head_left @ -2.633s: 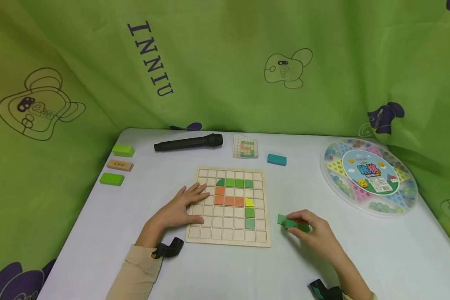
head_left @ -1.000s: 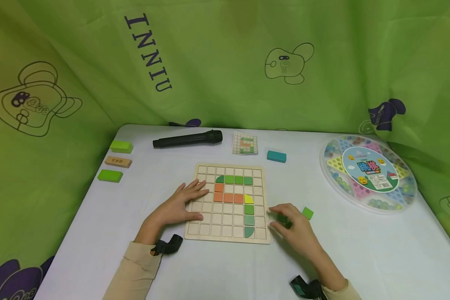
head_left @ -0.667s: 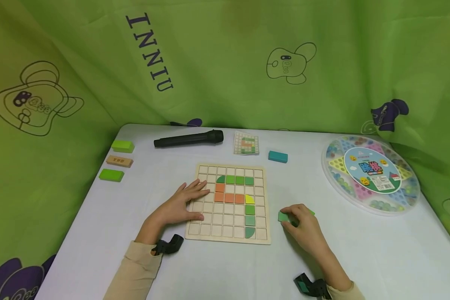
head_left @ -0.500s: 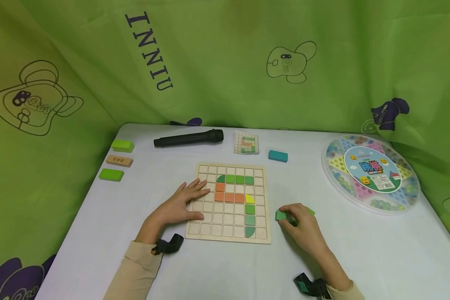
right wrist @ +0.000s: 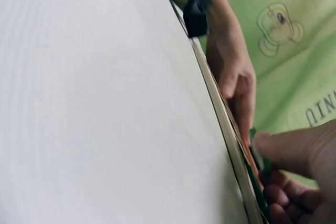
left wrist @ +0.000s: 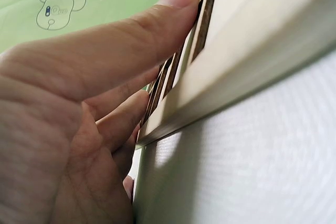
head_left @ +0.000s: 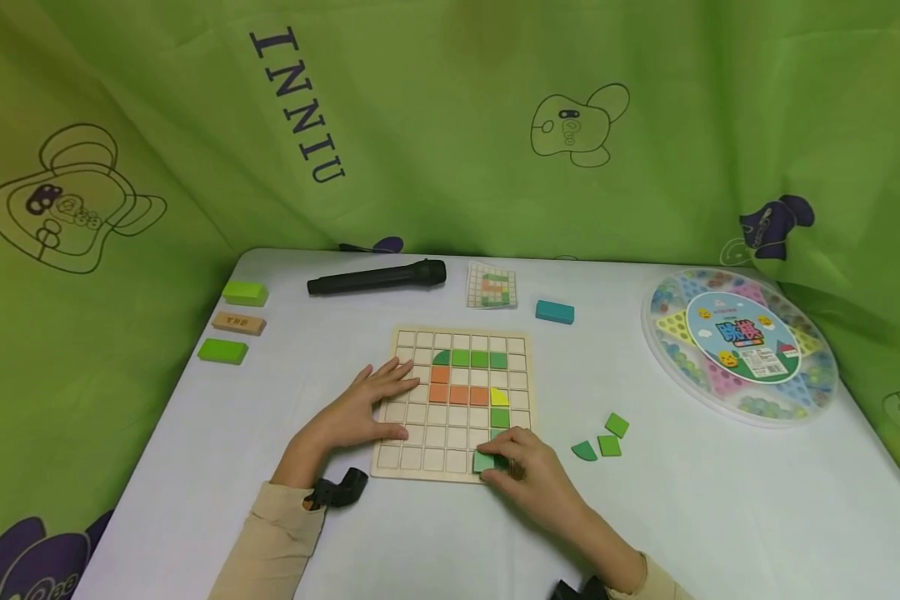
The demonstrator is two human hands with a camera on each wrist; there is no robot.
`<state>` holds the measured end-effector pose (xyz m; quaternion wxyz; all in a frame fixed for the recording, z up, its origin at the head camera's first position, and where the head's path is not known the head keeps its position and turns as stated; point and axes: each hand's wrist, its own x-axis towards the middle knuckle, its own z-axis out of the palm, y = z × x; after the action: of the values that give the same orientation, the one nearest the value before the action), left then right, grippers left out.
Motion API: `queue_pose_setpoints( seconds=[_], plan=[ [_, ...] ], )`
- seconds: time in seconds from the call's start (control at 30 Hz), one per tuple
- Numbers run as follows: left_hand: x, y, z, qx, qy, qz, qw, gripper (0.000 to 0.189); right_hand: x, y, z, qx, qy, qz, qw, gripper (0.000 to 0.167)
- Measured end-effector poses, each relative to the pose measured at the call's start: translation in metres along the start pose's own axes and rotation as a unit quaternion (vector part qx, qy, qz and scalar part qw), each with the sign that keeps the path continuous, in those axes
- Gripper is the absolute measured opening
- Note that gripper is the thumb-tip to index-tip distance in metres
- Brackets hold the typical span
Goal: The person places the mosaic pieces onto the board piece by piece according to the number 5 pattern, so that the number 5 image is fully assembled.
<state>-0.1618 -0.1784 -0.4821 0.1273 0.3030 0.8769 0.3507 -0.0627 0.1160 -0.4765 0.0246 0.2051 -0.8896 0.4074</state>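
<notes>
In the head view my left hand [head_left: 360, 410] rests with spread, straight fingers on the left edge of a wooden grid board [head_left: 423, 439]. Its thumb [left wrist: 131, 38] lies over the rim in the left wrist view. My right hand [head_left: 532, 479] pinches a green square tile [head_left: 483, 462] between thumb and fingers, over the board's bottom row. On the grid sit orange tiles [head_left: 458, 395], a yellow tile [head_left: 499, 397] with a curved corner, and green tiles [head_left: 479, 358]. The right hand hides the lower right squares. A green quarter-round tile [head_left: 584, 451] lies right of the board.
Two light green squares [head_left: 610, 446] lie beside the quarter-round tile. Behind the board are a black microphone [head_left: 378, 277], a pattern card [head_left: 492, 286] and a blue block [head_left: 555, 312]. Several blocks [head_left: 222, 351] line the left edge. A round marble game box [head_left: 742, 346] stands at right.
My right hand has picked up a green square tile from the pile and carried it left onto the board's bottom row. Earlier, a green quarter-round tile joined that row. The left hand has stayed put.
</notes>
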Motion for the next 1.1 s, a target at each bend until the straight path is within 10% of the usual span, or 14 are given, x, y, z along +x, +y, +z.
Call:
queue_pose_setpoints(
  seconds=[0.63,1.1],
  plan=[
    [-0.004,0.002,-0.002,-0.002,0.006,0.002,1.0,0.08,0.0,-0.001,0.007,-0.03,0.0,-0.038,0.9988,0.035],
    [-0.001,0.003,-0.001,-0.005,0.004,0.008,0.9999,0.079,-0.028,0.046,-0.073,-0.117,0.057,0.052,0.9902,0.041]
  ],
)
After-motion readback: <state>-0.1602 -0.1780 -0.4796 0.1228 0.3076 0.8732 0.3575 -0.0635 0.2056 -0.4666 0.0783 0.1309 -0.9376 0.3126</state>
